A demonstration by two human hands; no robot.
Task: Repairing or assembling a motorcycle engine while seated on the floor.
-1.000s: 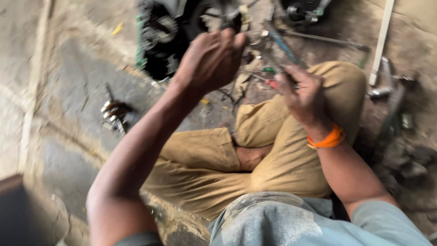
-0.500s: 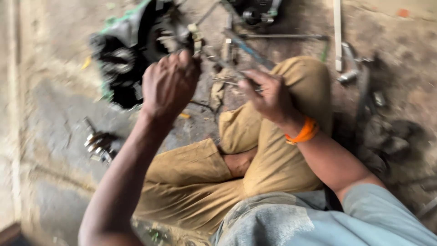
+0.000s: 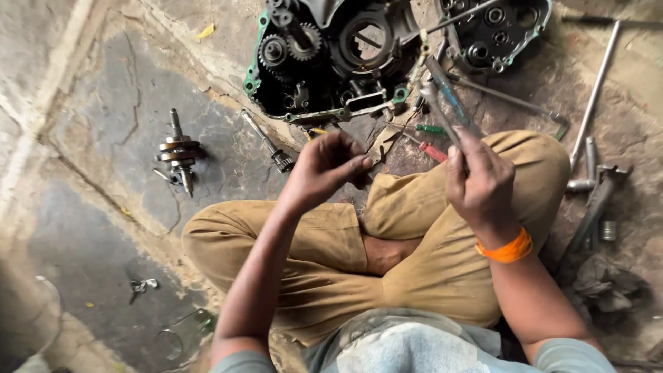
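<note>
I sit cross-legged on a stone floor. My right hand (image 3: 476, 183), with an orange band at the wrist, grips two long tools (image 3: 442, 103), a grey metal one and a blue-handled one, pointing up toward the engine case. My left hand (image 3: 328, 166) hovers over my knee with its fingers curled together; whether it pinches something small I cannot tell. An open black engine case half (image 3: 331, 55) with gears and a green gasket edge lies just beyond both hands. A second case half (image 3: 501, 31) lies at the top right.
A crankshaft (image 3: 178, 150) lies on the floor to the left, a geared shaft (image 3: 268, 144) nearer the case. Green and red screwdrivers (image 3: 431, 141) lie by my knee. Rods, sockets and a wrench (image 3: 594, 179) are strewn at the right. Small clips (image 3: 141, 284) lie at the lower left.
The view swung so the engine case sits centred. My left hand dropped from raised near the case toward my knee. My right hand kept hold of the tools.
</note>
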